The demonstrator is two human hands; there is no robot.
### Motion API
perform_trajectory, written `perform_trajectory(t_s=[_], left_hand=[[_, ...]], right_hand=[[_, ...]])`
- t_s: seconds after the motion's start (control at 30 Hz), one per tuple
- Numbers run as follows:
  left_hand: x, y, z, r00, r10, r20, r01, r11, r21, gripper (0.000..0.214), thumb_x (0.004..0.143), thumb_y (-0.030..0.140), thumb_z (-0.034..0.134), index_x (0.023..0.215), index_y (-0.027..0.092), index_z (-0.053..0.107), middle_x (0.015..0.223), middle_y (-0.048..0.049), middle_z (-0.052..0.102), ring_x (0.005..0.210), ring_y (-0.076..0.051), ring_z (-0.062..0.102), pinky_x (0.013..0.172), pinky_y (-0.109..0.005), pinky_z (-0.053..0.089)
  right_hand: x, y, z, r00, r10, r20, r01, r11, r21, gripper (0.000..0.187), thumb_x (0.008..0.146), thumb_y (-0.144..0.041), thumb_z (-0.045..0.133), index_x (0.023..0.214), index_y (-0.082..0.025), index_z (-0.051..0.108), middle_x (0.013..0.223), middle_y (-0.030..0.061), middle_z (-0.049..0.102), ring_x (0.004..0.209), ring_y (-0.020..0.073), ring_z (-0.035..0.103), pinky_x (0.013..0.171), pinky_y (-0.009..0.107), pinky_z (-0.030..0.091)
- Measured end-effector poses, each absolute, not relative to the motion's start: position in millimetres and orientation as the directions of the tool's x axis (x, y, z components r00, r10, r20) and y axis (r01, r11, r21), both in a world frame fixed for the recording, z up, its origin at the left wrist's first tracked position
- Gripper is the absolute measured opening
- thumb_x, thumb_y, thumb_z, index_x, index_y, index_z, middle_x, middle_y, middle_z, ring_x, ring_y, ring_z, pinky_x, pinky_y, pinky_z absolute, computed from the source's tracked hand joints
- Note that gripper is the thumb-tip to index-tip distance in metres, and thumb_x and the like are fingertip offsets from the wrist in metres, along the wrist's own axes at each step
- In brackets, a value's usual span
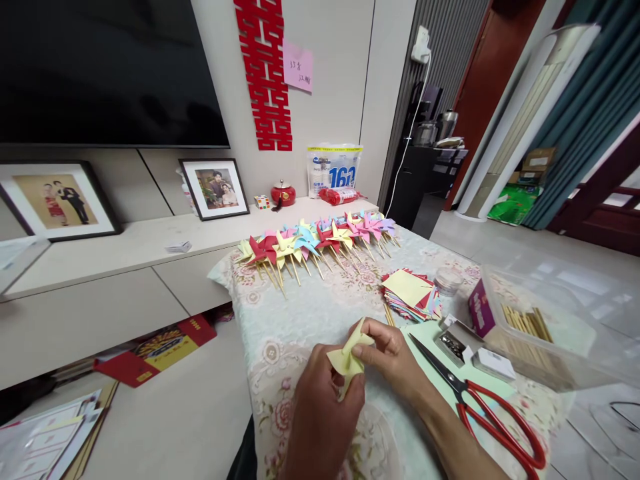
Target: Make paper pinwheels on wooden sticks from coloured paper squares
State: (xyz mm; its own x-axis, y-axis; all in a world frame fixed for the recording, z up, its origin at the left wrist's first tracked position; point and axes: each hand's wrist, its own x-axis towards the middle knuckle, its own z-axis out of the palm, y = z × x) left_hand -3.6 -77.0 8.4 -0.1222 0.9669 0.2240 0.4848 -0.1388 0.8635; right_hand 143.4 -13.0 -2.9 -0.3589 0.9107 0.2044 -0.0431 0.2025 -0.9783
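Both of my hands are at the front of the cloth-covered table, closed on one yellow paper pinwheel (pixel 345 360) whose corners are folded in toward its middle. My left hand (pixel 325 400) grips its lower left side. From the right, my right hand (pixel 387 350) pinches it, with the thumb pressed near the centre. No stick shows on this pinwheel. Just right of my right hand lie scissors (pixel 465 387) with red handles, on pale green paper (pixel 423 331). Behind them is a stack of coloured paper squares (pixel 407 290) with a yellow one on top.
Finished pinwheels (pixel 310 241) on sticks lie in a row along the table's far side. To the right stand a clear plastic box (pixel 530 353) with wooden sticks (pixel 527 322), a small box of metal pins (pixel 453 347), a white box (pixel 493 363) and a round clear container (pixel 449 281).
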Motion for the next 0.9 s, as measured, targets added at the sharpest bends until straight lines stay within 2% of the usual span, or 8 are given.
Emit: perform_trajectory(t_s=[0.1,0.2,0.4,0.57,0.63,0.77,0.83,0.9], left_hand=[[-6,-73,4,-0.126,0.99,0.07,0.327,-0.025,0.945,0.015,0.081,0.031,0.063,0.088,0.017,0.065,0.071,-0.0011,0.064,0.061,-0.017,0.06,0.058,-0.029,0.047],[-7,-68,0,-0.139,0.99,-0.037,0.216,0.067,0.974,0.018,0.079,0.033,0.065,0.086,0.016,0.065,0.065,0.0004,0.063,0.059,-0.017,0.058,0.057,-0.028,0.045],[-4,-63,-1,-0.074,0.983,-0.17,-0.013,0.17,0.985,0.018,0.072,0.026,0.072,0.079,0.016,0.06,0.06,0.0039,0.059,0.055,-0.012,0.052,0.052,-0.022,0.039],[-2,-54,-5,-0.008,0.964,-0.265,-0.185,0.259,0.948,0.025,0.076,0.038,0.071,0.076,0.018,0.056,0.048,0.0067,0.05,0.04,-0.007,0.035,0.041,-0.02,0.024],[-1,-47,-5,0.039,0.954,-0.296,-0.28,0.295,0.914,0.029,0.076,0.041,0.072,0.075,0.018,0.054,0.047,0.0065,0.05,0.039,-0.006,0.033,0.041,-0.02,0.022],[6,-29,-1,0.091,0.942,-0.322,-0.427,0.329,0.842,0.033,0.066,0.037,0.078,0.079,0.017,0.056,0.049,0.0058,0.051,0.043,-0.007,0.038,0.041,-0.02,0.023],[11,-21,-3,0.098,0.934,-0.343,-0.473,0.347,0.81,0.035,0.06,0.035,0.08,0.079,0.016,0.057,0.051,0.0049,0.053,0.046,-0.008,0.041,0.041,-0.019,0.024],[16,-16,-7,0.116,0.93,-0.348,-0.501,0.357,0.788,0.037,0.057,0.033,0.081,0.08,0.015,0.059,0.055,0.0036,0.056,0.048,-0.008,0.044,0.042,-0.019,0.026]], right_hand=[[143,-13,-2,-0.358,0.923,0.144,0.042,0.17,-0.985,0.018,0.082,-0.035,0.07,0.077,-0.018,0.067,0.072,-0.0013,0.06,0.07,0.0156,0.053,0.065,0.026,0.041],[141,-13,1,-0.344,0.934,0.097,0.105,0.141,-0.984,0.017,0.079,-0.034,0.069,0.075,-0.018,0.066,0.071,-0.001,0.06,0.068,0.0156,0.052,0.062,0.025,0.04],[143,-13,4,-0.333,0.943,0.006,0.156,0.062,-0.986,0.015,0.076,-0.032,0.066,0.074,-0.017,0.065,0.069,-0.0012,0.059,0.066,0.0148,0.05,0.058,0.024,0.039],[146,-9,1,-0.325,0.945,-0.04,0.125,0.001,-0.992,0.014,0.075,-0.031,0.069,0.075,-0.017,0.065,0.066,-0.0021,0.06,0.063,0.0144,0.053,0.057,0.024,0.04],[148,-6,-1,-0.323,0.946,-0.012,0.084,0.016,-0.996,0.017,0.076,-0.033,0.071,0.085,-0.018,0.069,0.075,-0.0003,0.066,0.069,0.0165,0.059,0.062,0.026,0.045],[159,3,-6,-0.206,0.973,0.103,0.0,0.105,-0.994,0.034,0.079,-0.036,0.072,0.11,-0.021,0.071,0.109,0.0059,0.073,0.101,0.0241,0.066,0.088,0.034,0.05],[165,8,-10,-0.13,0.982,0.138,-0.032,0.135,-0.99,0.036,0.08,-0.034,0.07,0.114,-0.022,0.07,0.116,0.0079,0.073,0.11,0.0259,0.066,0.095,0.038,0.049],[170,13,-15,-0.075,0.981,0.18,-0.002,0.181,-0.984,0.035,0.08,-0.03,0.068,0.114,-0.022,0.07,0.114,0.0084,0.074,0.109,0.0263,0.067,0.095,0.04,0.049]])
